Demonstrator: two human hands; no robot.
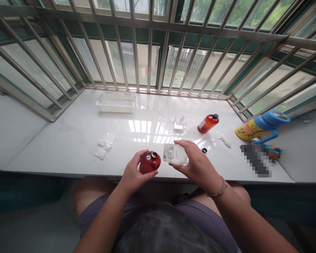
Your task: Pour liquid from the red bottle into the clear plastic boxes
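My left hand (pixel 137 173) is wrapped round a red-brown bottle (pixel 149 163) whose uncapped neck points up. Close to its right, my right hand (pixel 193 160) grips a clear square bottle (pixel 175 154) by its sides; that one is tilted, its opening end toward the red bottle but apart from it. A small black cap (pixel 204 150) lies on the white counter just beyond my right fingers. Farther back, a second red bottle (pixel 207 123) with a black cap lies tilted in view beside a clear glass container (pixel 180 122).
A white plastic basket (pixel 116 103) sits at the back left. Crumpled white tissues (pixel 105 143) lie at left, another tissue (pixel 222 139) at right. A blue and yellow thermos (pixel 262 125) and a blurred-out dark item (pixel 256 160) are far right. Metal bars (pixel 158 25) line the window.
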